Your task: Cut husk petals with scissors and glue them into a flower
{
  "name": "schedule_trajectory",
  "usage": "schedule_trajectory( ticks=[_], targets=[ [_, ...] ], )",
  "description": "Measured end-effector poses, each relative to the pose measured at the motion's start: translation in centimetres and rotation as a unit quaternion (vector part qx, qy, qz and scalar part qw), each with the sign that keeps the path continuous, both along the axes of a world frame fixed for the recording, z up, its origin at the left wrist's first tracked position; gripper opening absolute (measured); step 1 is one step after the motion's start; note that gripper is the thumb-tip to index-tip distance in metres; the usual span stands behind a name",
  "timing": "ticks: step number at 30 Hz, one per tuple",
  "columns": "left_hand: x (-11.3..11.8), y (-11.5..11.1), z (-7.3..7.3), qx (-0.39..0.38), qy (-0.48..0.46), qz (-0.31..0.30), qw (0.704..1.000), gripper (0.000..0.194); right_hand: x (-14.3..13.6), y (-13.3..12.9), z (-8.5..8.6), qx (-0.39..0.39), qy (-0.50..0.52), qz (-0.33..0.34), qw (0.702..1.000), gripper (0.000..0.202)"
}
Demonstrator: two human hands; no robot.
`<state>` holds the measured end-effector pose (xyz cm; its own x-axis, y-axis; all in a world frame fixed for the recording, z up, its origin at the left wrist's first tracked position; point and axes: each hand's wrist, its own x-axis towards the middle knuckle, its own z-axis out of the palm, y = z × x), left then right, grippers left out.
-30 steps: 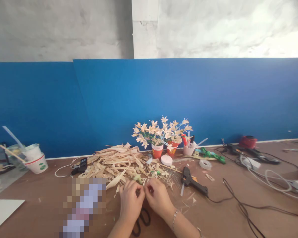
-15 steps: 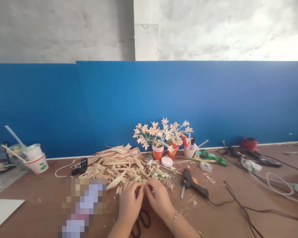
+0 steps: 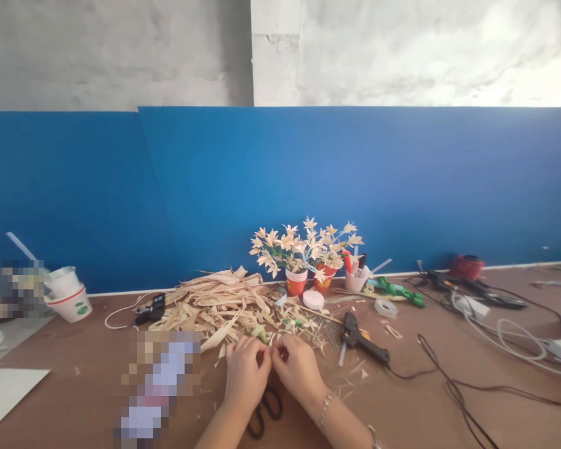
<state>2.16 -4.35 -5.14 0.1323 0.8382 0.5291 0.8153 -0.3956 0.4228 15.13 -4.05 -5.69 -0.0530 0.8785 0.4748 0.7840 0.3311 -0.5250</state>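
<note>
My left hand (image 3: 247, 369) and my right hand (image 3: 297, 366) meet fingertip to fingertip over the table, both pinched closed. Whatever lies between the fingertips is too small and too hidden to name. Just beyond them spreads a heap of pale dried husk strips (image 3: 219, 296), with small cut pieces along its near right side. Black-handled scissors (image 3: 273, 404) lie below my hands, their blades covered by my left hand. To the right of my right hand rests a black glue gun (image 3: 364, 343) with a clear glue stick.
Pale husk flowers (image 3: 303, 246) stand in red cups (image 3: 295, 284) at the back. A white tape roll (image 3: 313, 300), clear tape (image 3: 386, 308) and cables (image 3: 453, 380) lie around. At left stands a paper cup (image 3: 70, 304); a blue panel (image 3: 280, 168) closes the back.
The view has tilted slightly, so the table appears a little higher. My hands have drawn slightly closer together, still pinched. Nothing else on the table has visibly moved.
</note>
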Motion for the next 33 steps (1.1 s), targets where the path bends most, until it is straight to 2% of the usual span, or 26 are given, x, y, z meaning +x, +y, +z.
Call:
schedule_trajectory(
  ticks=[5, 7, 11, 14, 22, 26, 29, 33],
  targets=[
    [-0.3, 0.2, -0.1, 0.001, -0.021, 0.049, 0.999, 0.017, 1.0, 0.9, -0.1, 0.006, -0.02, -0.08, 0.997, 0.012],
    [-0.3, 0.2, -0.2, 0.001, -0.026, 0.031, 0.999, 0.014, 1.3, 1.0, 0.1, 0.001, -0.003, -0.05, 0.999, 0.012],
    [-0.1, 0.0, -0.1, 0.009, -0.016, -0.015, 1.0, 0.018, 0.9, 0.5, 0.3, 0.02, 0.005, 0.058, 0.998, 0.013],
    [-0.2, -0.1, 0.0, -0.002, 0.009, -0.028, 1.0, 0.018, 0.6, 0.2, 0.4, 0.028, 0.002, 0.077, 0.997, 0.013],
    [0.1, 0.1, -0.1, 0.006, 0.03, -0.004, 1.0, 0.019, -0.3, 0.2, -0.3, 0.036, -0.058, -0.015, 0.998, 0.012],
    [0.0, 0.2, -0.1, 0.0, 0.02, 0.028, 0.999, 0.019, 0.7, 0.9, -0.3, 0.057, -0.058, -0.088, 0.993, 0.012],
    [-0.1, 0.1, 0.0, -0.023, 0.023, 0.003, 0.999, 0.021, 2.4, 1.6, 0.3, 0.05, -0.008, -0.131, 0.99, 0.011],
    [0.2, -0.2, 0.0, -0.044, 0.048, -0.052, 0.997, 0.023, 3.6, 1.9, 0.6, 0.077, 0.038, -0.106, 0.991, 0.019]
  ],
)
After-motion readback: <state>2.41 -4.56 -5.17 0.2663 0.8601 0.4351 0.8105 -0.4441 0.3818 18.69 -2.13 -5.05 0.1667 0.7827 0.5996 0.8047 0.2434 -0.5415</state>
